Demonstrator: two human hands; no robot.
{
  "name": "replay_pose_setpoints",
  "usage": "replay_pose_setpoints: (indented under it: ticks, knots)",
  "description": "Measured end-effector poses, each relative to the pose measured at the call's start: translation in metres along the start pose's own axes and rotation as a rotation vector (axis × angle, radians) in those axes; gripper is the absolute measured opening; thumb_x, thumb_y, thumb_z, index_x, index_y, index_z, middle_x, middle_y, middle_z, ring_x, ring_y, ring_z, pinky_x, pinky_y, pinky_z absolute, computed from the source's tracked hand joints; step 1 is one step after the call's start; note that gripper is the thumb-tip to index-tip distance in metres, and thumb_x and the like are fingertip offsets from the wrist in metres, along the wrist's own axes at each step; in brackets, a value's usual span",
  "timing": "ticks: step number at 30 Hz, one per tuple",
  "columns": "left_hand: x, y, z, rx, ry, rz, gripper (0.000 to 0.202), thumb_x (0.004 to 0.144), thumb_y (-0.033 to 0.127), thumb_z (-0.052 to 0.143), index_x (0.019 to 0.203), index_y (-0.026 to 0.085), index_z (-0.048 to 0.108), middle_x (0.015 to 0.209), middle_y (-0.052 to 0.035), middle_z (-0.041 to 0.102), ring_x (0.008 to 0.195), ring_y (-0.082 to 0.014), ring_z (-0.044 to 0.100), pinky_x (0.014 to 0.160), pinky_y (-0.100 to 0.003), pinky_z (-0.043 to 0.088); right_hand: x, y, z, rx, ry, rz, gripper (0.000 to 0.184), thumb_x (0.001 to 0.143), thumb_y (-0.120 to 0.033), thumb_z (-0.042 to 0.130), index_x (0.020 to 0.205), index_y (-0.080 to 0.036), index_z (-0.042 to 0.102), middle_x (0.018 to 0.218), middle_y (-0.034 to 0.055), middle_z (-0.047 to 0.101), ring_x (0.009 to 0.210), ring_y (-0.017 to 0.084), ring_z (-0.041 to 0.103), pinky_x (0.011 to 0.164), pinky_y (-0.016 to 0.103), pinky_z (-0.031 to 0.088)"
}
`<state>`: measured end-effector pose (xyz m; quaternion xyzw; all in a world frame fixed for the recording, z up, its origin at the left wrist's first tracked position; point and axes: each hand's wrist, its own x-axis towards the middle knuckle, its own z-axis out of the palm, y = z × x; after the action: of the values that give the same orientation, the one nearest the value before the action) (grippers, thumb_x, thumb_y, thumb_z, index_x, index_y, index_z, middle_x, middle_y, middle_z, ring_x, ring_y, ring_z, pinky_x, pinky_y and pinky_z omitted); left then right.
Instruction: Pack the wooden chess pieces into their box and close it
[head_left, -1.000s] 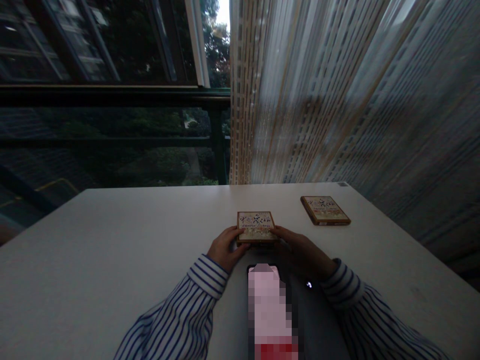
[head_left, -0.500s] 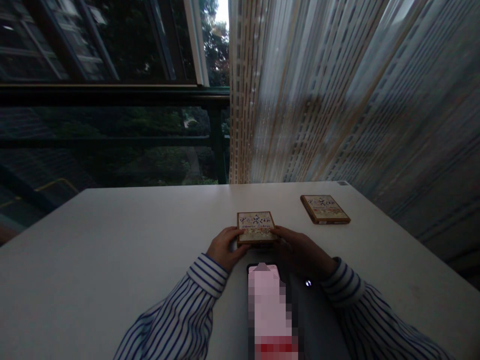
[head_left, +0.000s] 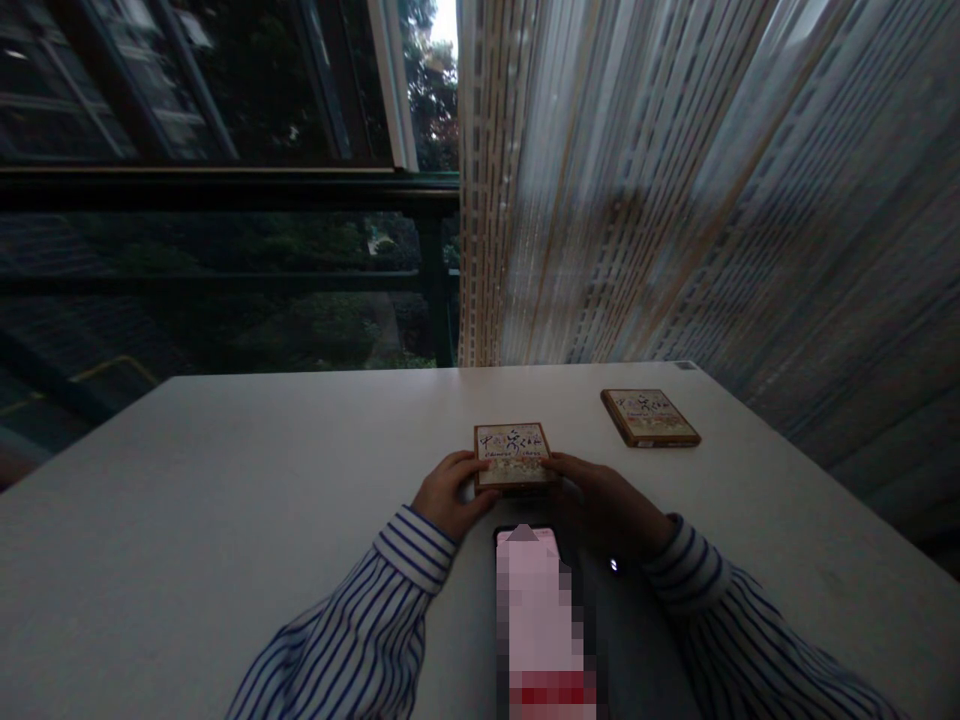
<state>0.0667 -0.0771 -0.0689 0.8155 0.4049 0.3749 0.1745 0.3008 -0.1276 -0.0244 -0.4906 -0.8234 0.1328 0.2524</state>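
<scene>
Nothing has shifted: left hand (head_left: 448, 492) and right hand (head_left: 600, 500) still clasp the printed box (head_left: 512, 453) between them, unopened.

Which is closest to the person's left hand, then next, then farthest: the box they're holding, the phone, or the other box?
From the left hand:
1. Chinese chess box, touching, just to its right.
2. Phone, near the table's front edge, between the striped sleeves.
3. Second box, far right on the white table, by the curtain.
</scene>
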Motion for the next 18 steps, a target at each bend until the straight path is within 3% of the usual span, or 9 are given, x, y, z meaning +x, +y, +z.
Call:
replay_pose_setpoints:
  ticks: [18]
  knots:
    - [-0.0029, -0.0054, 0.0020, 0.063, -0.036, 0.017, 0.045, 0.067, 0.034, 0.065, 0.109, 0.019, 0.058, 0.114, -0.0120, 0.053, 0.102, -0.0227, 0.056, 0.087, -0.040, 0.048, -0.0012, -0.0029, -0.0033, 0.010, -0.015, 0.009, 0.038, 0.076, -0.014, 0.051, 0.114, -0.018, 0.049, 0.112, 0.0115, 0.059, 0.099, 0.021, 0.058, 0.084, 0.037, 0.048]
